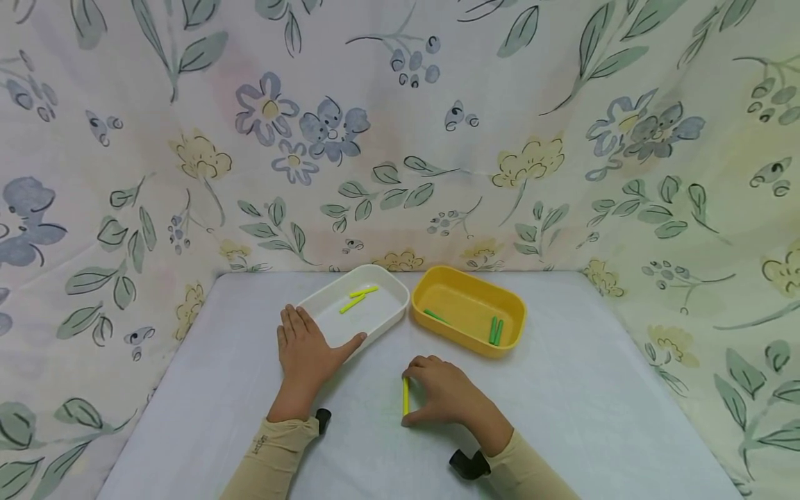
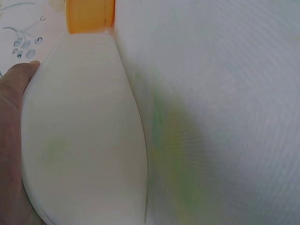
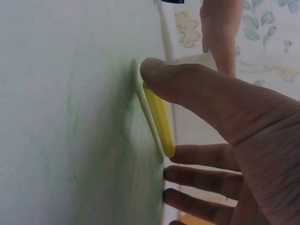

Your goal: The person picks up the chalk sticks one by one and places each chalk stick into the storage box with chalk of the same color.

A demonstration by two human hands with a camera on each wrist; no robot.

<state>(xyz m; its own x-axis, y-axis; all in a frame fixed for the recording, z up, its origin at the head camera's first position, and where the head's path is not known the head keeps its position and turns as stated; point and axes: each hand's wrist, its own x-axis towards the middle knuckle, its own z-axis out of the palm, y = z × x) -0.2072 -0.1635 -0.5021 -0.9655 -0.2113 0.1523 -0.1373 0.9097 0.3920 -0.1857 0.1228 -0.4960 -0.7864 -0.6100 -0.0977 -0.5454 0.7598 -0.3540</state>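
Note:
My right hand (image 1: 444, 390) pinches a slim yellow stick (image 1: 405, 397) lengthwise, thumb on its near end and index finger on its far end. The right wrist view shows this yellow stick (image 3: 159, 119) close over the cloth, with the other fingers spread beside it. My left hand (image 1: 307, 354) rests with straight fingers on the near left rim of a white tray (image 1: 375, 319), thumb stretched along its front side. Several yellow sticks (image 1: 353, 303) lie inside that tray. From the left wrist, the white tray's outer wall (image 2: 84, 126) fills much of the view.
A deep yellow tray (image 1: 462, 302) stands right of the white one, nearly touching it, with several green sticks (image 1: 496, 331) inside. White cloth (image 1: 594, 403) covers the table and bears faint green and yellow smudges. Floral fabric (image 1: 387, 139) hangs behind and at both sides.

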